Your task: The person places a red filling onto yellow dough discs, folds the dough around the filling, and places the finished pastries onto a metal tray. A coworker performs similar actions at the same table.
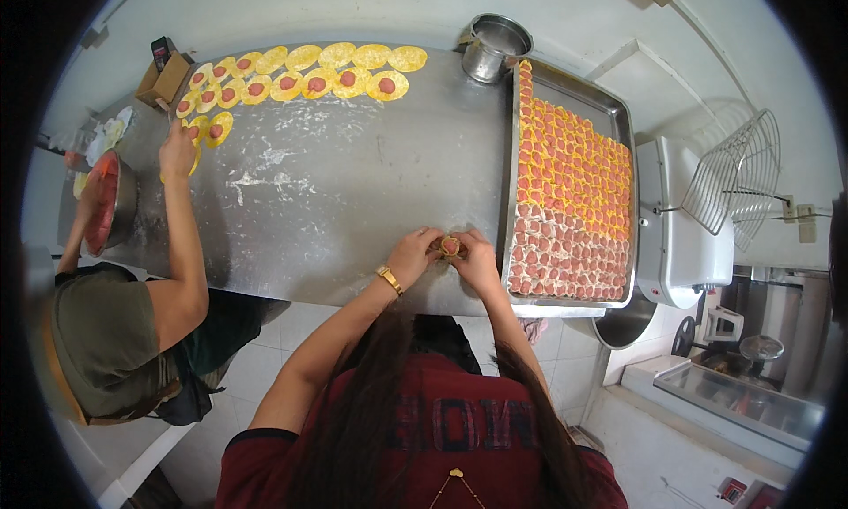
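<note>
Near the front edge of the metal table, my left hand and my right hand close their fingers round one small open-topped dumpling. Pink filling shows at its top, between my fingertips. Just right of my right hand stands a large metal tray with tight rows of open-topped dumplings. The far rows have yellow wrappers and the near rows pale ones. At the far left of the table lie round yellow wrappers, several topped with a pink dab of filling.
On the left, a co-worker's hand reaches over the wrappers beside a metal bowl of pink filling. A cardboard box sits at the far left corner. A metal pot stands behind the tray; a white machine adjoins it. Flour dusts the table.
</note>
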The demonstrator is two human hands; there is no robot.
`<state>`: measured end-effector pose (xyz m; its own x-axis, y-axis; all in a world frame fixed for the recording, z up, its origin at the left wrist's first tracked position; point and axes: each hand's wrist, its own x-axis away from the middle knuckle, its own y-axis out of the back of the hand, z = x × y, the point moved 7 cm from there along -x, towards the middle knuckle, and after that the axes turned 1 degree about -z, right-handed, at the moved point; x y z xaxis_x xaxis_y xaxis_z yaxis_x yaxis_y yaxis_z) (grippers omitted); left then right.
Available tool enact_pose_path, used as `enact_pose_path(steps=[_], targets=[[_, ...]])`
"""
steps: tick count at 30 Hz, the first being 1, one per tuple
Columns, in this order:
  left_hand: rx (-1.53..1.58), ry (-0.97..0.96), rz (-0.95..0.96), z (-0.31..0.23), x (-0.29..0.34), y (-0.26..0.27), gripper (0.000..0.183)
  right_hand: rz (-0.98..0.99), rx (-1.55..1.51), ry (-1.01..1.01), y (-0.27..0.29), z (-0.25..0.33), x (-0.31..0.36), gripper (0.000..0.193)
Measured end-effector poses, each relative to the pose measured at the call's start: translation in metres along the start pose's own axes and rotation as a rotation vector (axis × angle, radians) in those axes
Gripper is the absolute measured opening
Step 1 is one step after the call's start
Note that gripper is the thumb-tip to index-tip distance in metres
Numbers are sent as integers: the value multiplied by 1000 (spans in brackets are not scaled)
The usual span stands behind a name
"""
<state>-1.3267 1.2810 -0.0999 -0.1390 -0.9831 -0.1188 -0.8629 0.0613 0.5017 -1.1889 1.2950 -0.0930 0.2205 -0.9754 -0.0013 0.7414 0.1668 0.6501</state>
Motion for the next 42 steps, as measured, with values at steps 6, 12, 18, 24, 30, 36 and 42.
enact_pose_path(steps=[6,12,18,24,30,36,42], targets=[[-47,-3,51,4,-1,-1,23,-68,-5,151,-1,22,-5,31],[57,84,36,14,-2,-3,20,-45,-14,44,-5,13,-4,37],[34,111,3,22,-4,6,22,-17,1,122,-10,20,-12,49],[83,278,-213,72,26,95,18,1,145,78,-30,45,10,45],[-345,379,-843,170,89,314,13,-41,168,93,-50,75,34,41],[-654,790,-1098,264,128,477,25,-52,169,99,-58,94,34,41],[-625,1121,-1155,319,114,529,41,-33,242,52,-69,97,19,35]])
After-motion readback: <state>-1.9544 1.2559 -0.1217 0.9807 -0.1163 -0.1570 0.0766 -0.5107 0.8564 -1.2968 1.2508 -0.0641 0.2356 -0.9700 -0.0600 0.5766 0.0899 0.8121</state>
